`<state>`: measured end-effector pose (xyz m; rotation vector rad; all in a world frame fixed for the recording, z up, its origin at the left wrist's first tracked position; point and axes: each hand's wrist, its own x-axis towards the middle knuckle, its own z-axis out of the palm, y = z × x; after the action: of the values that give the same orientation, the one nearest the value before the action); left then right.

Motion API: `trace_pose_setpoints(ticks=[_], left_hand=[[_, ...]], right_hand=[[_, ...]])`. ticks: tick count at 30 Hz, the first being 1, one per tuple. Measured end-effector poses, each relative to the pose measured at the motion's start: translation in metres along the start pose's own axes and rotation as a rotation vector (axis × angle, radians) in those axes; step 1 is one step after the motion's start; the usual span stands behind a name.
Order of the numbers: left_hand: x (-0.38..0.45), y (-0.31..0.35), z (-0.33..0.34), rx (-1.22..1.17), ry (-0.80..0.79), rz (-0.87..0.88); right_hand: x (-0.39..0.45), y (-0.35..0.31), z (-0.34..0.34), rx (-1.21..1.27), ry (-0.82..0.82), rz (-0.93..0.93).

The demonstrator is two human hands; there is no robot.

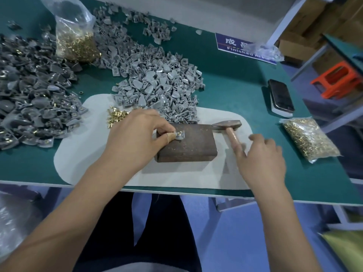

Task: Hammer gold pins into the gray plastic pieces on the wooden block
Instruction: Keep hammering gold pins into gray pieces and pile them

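A dark wooden block [188,146] lies on a white mat [82,154]. On the block's top left part sits a gray plastic piece [180,135] with a gold pin in it; my left hand [135,136] pinches this piece with thumb and forefinger. The hammer [227,126] lies just right of the block, head resting by the block's corner, handle pointing toward me. Over the handle's near end hovers my right hand [263,156], fingers spread and blurred, not gripping it. Loose gold pins [115,116] lie on the mat left of my left hand.
A big heap of gray plastic pieces [161,87] lies behind the block, a darker heap [29,99] at far left. Bags of gold pins stand at the back left [74,40] and right [310,138]. A phone [280,97] and a blue sign [241,48] lie at the right.
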<state>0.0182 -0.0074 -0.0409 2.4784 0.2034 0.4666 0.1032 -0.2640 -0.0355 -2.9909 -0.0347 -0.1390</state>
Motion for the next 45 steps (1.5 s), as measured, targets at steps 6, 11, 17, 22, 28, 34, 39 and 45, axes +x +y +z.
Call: trace_pose_setpoints(ticks=[6, 11, 17, 22, 28, 34, 39, 45], left_hand=[[0.002, 0.001, -0.003, 0.010, -0.032, 0.023], [0.003, 0.000, -0.002, -0.021, -0.038, -0.004], [0.009, 0.001, -0.004, -0.013, -0.072, 0.010], [0.008, 0.003, -0.003, 0.042, -0.039, 0.024], [0.006, 0.004, -0.002, 0.051, -0.020, 0.021], [0.007, 0.004, -0.003, 0.058, -0.025, 0.027], [0.008, 0.003, -0.002, 0.063, -0.022, 0.032], [0.006, 0.002, -0.002, 0.052, -0.026, 0.060]], right_hand=[[0.002, 0.008, 0.004, -0.109, -0.068, -0.096], [-0.003, 0.006, -0.034, 0.622, -0.127, -0.228], [-0.028, -0.023, -0.043, 0.631, -0.240, -0.484], [-0.042, -0.034, -0.037, 0.552, -0.209, -0.461], [-0.046, -0.040, -0.034, 0.451, -0.129, -0.453], [-0.048, -0.039, -0.032, 0.425, -0.084, -0.467], [-0.055, -0.042, -0.028, 0.380, -0.122, -0.473], [-0.051, -0.043, -0.036, 0.351, -0.141, -0.488]])
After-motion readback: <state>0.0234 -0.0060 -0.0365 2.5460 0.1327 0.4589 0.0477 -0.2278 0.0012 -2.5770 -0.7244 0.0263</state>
